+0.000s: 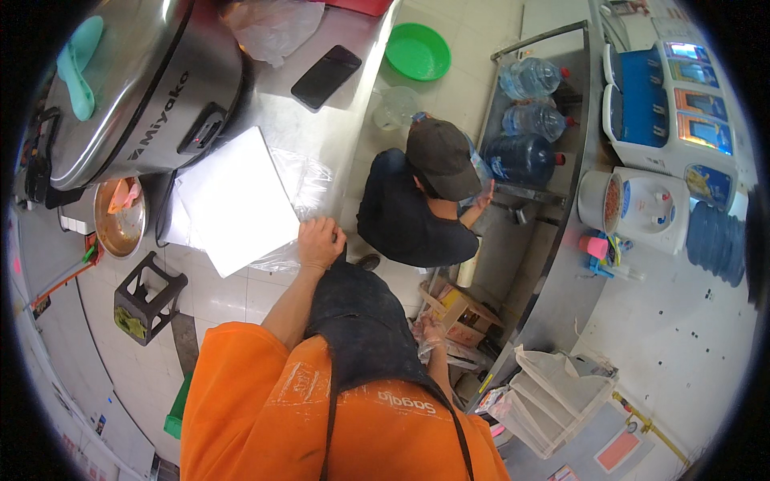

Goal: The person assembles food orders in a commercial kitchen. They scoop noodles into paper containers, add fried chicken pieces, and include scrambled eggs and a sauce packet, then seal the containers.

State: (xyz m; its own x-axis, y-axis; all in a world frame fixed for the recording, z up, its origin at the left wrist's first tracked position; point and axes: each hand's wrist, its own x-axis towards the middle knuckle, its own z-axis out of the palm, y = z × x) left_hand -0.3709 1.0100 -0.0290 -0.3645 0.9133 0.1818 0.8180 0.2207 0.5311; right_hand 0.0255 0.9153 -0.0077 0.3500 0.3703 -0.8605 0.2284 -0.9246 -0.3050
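My left hand is closed, its fingers curled at the steel table's near edge. It rests beside a corner of the white paper sheets, which lie over clear plastic film. Whether the fingers pinch anything is hidden. My right hand hangs low beside my dark apron, with thin clear plastic about it. Whether that plastic is a glove or a bag I cannot make out, and the fingers are unclear. On the table lie a black phone and a large silver rice cooker with mint-green spoons on its lid.
Close ahead, a person in a dark cap is low by a rack holding large water bottles. A green basin sits beyond. A dark stool stands at left; wooden crates and a steel counter are right.
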